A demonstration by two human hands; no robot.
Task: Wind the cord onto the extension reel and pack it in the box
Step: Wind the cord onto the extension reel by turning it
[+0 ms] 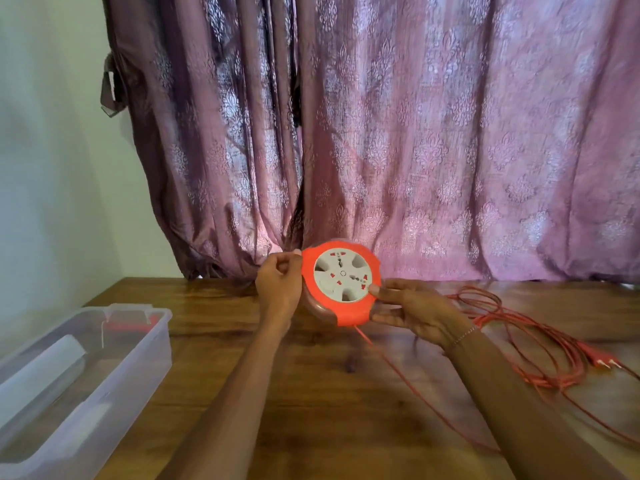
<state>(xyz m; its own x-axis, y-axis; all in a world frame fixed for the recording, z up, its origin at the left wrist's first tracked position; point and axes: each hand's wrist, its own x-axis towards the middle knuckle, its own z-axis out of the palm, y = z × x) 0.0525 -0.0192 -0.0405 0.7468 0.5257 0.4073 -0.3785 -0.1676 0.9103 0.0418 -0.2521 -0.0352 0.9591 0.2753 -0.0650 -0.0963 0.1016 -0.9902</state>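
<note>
A round extension reel (pixel 341 282) with an orange-red rim and a white socket face is held upright above the wooden table (pixel 311 393), facing me. My left hand (pixel 278 285) grips its left edge. My right hand (pixel 412 310) holds the lower right edge, thumb pressed on the white face. A thin red cord (pixel 391 367) runs from the bottom of the reel down across the table to a loose pile of cord (pixel 540 341) on the right, ending in a red plug (pixel 601 358). A clear plastic box (pixel 79 372) stands open at the left.
A purple patterned curtain (pixel 415 150) hangs right behind the table's far edge. A pale wall (pixel 52 168) is on the left. Inside the box lies a translucent piece with a red part at its far end.
</note>
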